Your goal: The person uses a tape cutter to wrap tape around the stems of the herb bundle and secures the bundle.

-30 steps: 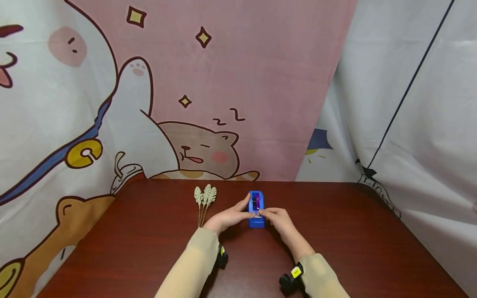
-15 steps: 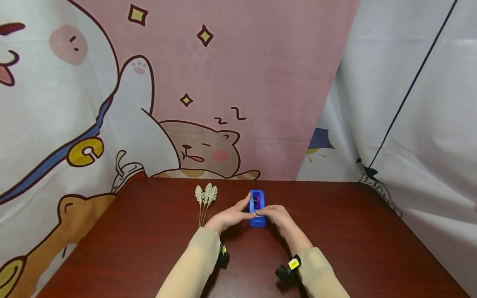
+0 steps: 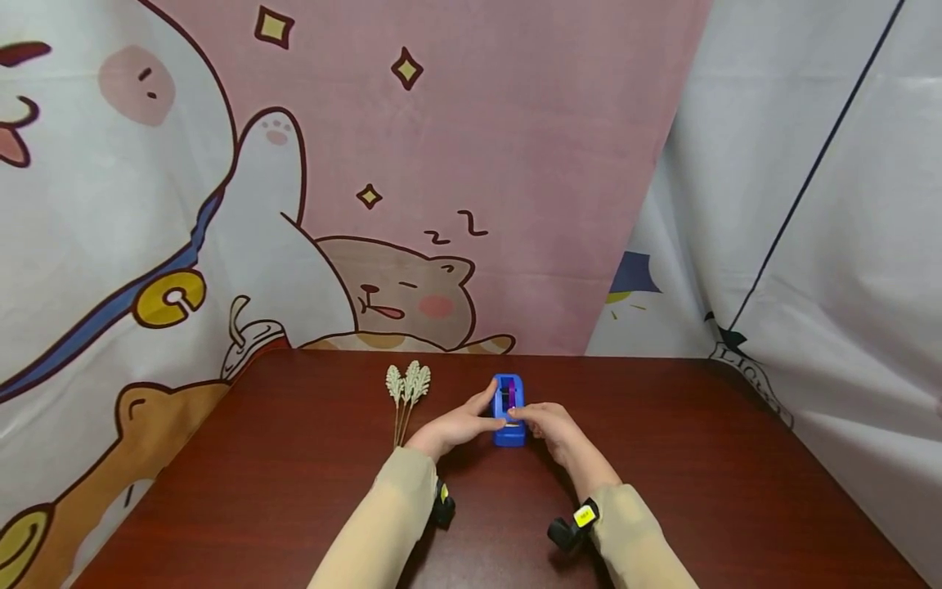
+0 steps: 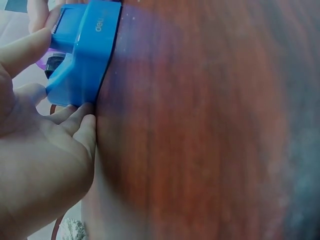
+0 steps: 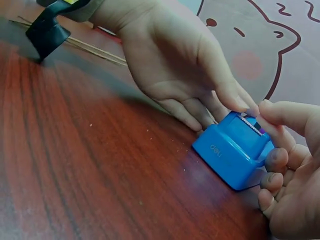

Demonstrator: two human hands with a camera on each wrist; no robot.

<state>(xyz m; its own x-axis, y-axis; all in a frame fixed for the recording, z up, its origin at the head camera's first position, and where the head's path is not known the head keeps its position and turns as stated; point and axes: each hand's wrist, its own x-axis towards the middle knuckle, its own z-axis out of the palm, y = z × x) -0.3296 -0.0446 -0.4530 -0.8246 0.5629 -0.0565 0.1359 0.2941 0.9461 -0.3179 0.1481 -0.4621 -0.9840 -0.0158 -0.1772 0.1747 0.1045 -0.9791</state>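
A blue tape dispenser (image 3: 509,439) with a purple tape roll (image 3: 511,393) stands on the table, its narrow cutter end facing the person. My left hand (image 3: 455,429) grips it from the left; in the left wrist view the fingers lie low along its side and the thumb reaches toward the cutter. My right hand (image 3: 553,425) comes from the right, thumb and index finger pinched together just above the cutter (image 5: 251,125). Between these fingertips is the clear end of the tape, mostly hidden. The other right fingers are curled beside the dispenser.
Several cream flower heads on thin stems (image 3: 409,384) lie left of the dispenser, partly behind the left wrist. The dark red wooden table (image 3: 699,458) ends at a cartoon-printed cloth (image 3: 545,204). Black wrist cameras (image 3: 567,533) hang from both sleeves.
My right fingertips have shifted slightly away from the person, from the cutter toward the roll. The left hand and the dispenser stay in place; the head view has tilted a little.
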